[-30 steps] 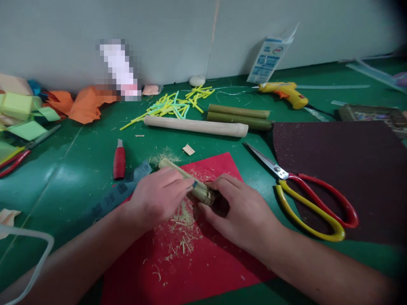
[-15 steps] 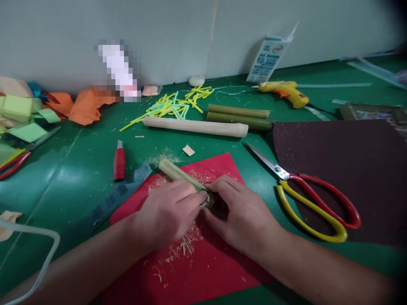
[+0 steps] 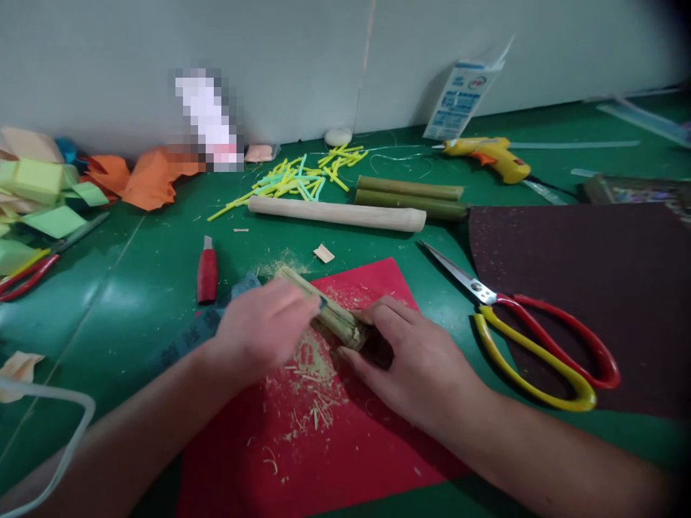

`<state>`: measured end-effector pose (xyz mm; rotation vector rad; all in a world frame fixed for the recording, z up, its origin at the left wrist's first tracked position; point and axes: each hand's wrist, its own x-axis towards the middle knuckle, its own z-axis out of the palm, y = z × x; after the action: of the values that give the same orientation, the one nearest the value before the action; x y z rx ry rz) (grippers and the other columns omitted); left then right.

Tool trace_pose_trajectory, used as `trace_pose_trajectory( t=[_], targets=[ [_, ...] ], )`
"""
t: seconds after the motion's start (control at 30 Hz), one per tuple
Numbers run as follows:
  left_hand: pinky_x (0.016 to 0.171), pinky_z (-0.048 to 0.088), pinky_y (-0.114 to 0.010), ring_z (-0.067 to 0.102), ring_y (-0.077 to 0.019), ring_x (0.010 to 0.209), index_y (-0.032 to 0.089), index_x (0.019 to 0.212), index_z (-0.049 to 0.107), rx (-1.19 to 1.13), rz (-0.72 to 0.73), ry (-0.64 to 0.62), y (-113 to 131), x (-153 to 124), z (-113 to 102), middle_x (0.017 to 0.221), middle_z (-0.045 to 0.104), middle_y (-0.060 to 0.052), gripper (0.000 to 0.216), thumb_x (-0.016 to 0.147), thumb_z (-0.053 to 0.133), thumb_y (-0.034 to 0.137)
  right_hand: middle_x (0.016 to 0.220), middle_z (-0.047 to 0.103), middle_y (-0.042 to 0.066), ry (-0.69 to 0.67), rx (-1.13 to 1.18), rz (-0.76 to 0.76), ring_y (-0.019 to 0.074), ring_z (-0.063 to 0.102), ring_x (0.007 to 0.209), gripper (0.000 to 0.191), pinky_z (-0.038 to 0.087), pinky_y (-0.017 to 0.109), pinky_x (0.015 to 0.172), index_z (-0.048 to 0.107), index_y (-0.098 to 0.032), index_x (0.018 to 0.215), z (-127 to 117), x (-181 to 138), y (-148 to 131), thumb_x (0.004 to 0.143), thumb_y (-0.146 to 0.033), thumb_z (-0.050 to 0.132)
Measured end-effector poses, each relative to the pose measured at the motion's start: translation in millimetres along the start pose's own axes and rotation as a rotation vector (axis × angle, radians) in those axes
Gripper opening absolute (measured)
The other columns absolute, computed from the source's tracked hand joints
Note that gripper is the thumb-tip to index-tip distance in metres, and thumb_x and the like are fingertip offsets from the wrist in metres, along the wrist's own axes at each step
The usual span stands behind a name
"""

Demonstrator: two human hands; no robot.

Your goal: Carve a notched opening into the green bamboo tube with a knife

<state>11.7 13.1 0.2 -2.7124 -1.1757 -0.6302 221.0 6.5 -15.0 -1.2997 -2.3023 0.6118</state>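
Note:
A short bamboo piece (image 3: 339, 321) lies slantwise over a sheet of red paper (image 3: 378, 460), its surface scraped and pale. My right hand (image 3: 413, 352) grips its near end between thumb and fingers. Blurred by motion, my left hand (image 3: 270, 320) is closed over the far part of the bamboo. A small dark piece (image 3: 322, 303) shows at its fingertips, too little visible to name surely. Fine shavings (image 3: 318, 388) are scattered on the red paper below. A grey-blue printed strip (image 3: 188, 338), like sandpaper, lies partly behind my left hand.
A red-handled knife (image 3: 206, 272) lies to the left. Large scissors (image 3: 518, 316) rest at right, partly on a dark sheet (image 3: 583, 288). Behind are a peeled stick (image 3: 335, 214), green bamboo pieces (image 3: 410, 205), yellow straw pieces (image 3: 281, 180) and a yellow glue gun (image 3: 494, 157).
My left hand has slid up and left along the bamboo, away from my right hand, uncovering its near part and more shavings. The right hand keeps its hold.

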Motion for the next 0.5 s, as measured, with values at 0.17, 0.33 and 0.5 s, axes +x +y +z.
trace_pose_trajectory(
  t=[0.17, 0.33, 0.5],
  targets=[
    [0.058, 0.042, -0.027, 0.051, -0.0154, 0.064, 0.012, 0.085, 0.064, -0.021, 0.033, -0.005, 4.3, 1.3, 2.0, 0.065, 0.056, -0.004, 0.019, 0.087, 0.046, 0.016, 0.08, 0.056, 0.005, 0.001, -0.012, -0.002, 0.0187, 0.054, 0.073, 0.016, 0.042, 0.031, 0.061, 0.055, -0.018, 0.085, 0.4, 1.3, -0.9, 0.076, -0.031, 0.057],
    [0.061, 0.044, -0.028, 0.053, -0.0156, 0.069, 0.012, 0.089, 0.063, -0.049, 0.021, -0.023, 4.2, 1.8, 2.6, 0.071, 0.059, -0.005, 0.019, 0.088, 0.045, 0.017, 0.08, 0.056, 0.004, 0.006, -0.008, -0.002, 0.0181, 0.054, 0.073, 0.015, 0.042, 0.03, 0.062, 0.055, -0.018, 0.085, 0.1, 0.4, -0.6, 0.076, -0.029, 0.058],
    [0.061, 0.044, -0.028, 0.052, -0.0154, 0.067, 0.012, 0.089, 0.064, -0.02, 0.002, 0.0, -0.4, 0.8, 1.1, 0.07, 0.059, -0.005, 0.019, 0.087, 0.045, 0.015, 0.081, 0.056, 0.004, 0.002, -0.017, 0.007, 0.0185, 0.054, 0.074, 0.017, 0.041, 0.03, 0.061, 0.056, -0.017, 0.086, -0.3, 1.1, -0.7, 0.075, -0.03, 0.059]
  ],
)
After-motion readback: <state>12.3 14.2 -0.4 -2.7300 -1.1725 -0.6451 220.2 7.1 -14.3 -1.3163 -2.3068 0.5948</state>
